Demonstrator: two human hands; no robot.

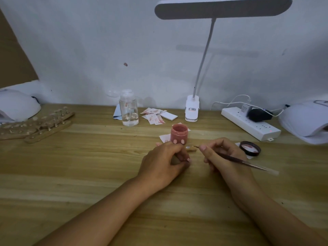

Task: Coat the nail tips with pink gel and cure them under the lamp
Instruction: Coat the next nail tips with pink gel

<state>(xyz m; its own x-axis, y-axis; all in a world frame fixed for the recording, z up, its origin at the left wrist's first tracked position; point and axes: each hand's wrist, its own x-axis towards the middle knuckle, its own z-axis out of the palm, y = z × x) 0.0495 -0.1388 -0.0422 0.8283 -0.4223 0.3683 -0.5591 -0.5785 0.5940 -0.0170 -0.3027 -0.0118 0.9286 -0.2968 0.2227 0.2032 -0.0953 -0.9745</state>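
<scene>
Two domed curing lamps sit at the far corners of the wooden table point(88, 183), the left curing lamp point(17, 105) and the right curing lamp point(305, 119), both well apart from the hands. A white desk lamp point(221, 8) leans over the middle from its clip at the back edge, with a power strip point(248, 124) off to its right. Several wooden racks point(40, 125) of nail tips lie near the left lamp, and a clear pump bottle point(128, 109) stands further back.

Closer in, the open gel jar point(179, 134) stands just beyond the left hand point(163, 162), its lid point(249, 148) lying beside the right hand point(223, 155).

The left hand's fingers are curled around a small wooden holder point(192, 149), whose free end pokes out to the right and carries a nail tip point(187, 147). The right hand pinches the brush point(236, 159) like a pen, fingers closed on its shaft. The handle runs back to the right and toward the person, and the bristle end points left.

What matters is that gap. The bristle end sits just right of the nail tip, almost touching the holder's end, and the jar is a little beyond and to the left. From here I can't tell whether the bristles carry gel. If they do, I'd expect a short stroke leftward; if not, a dip into the jar first.
</scene>
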